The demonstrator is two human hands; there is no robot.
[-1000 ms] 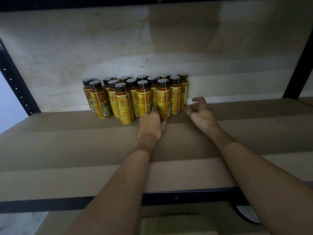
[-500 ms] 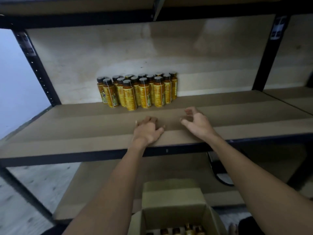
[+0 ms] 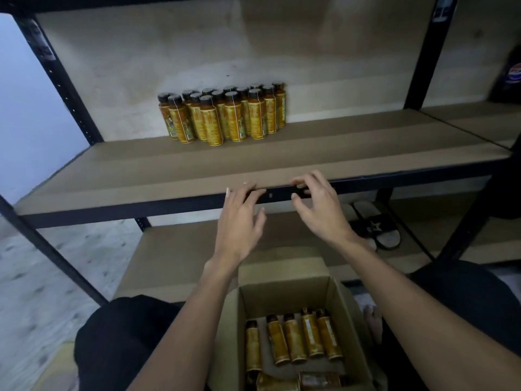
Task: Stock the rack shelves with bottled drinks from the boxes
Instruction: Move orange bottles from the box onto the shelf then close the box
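Pale speckled flooring (image 3: pixel 42 283) is being shown at the far left, beyond the black perforated upright (image 3: pixel 60 80) of a metal rack. Across the middle, the brown shelf board (image 3: pixel 141 170) is being carried on a dark front rail (image 3: pixel 169 206), and a cluster of amber bottled drinks (image 3: pixel 222 115) with dark caps is being kept upright at the back of it, against the pale rear panel (image 3: pixel 169 52), in roughly two rows and touching one another. In front of the rail, both hands are being held in the air, empty: the left hand (image 3: pixel 239 221) is being shown with fingers spread and loosely extended toward the shelf edge, and just beside it the right hand (image 3: pixel 320 207) is being held with fingers parted and slightly curled, nothing being gripped by either. Below the forearms, an open cardboard box (image 3: pixel 282 294) is being kept between the person's dark-clothed knees, and more bottles (image 3: pixel 304 337) of the same kind are being held inside it, one row leaning together and a few lying at the bottom edge. Farther right, a dark sandal (image 3: pixel 375 224) is being seen under the shelf, and a dark bottle with a round logo (image 3: pixel 513 77) is being glimpsed on the neighbouring shelf at the far right.
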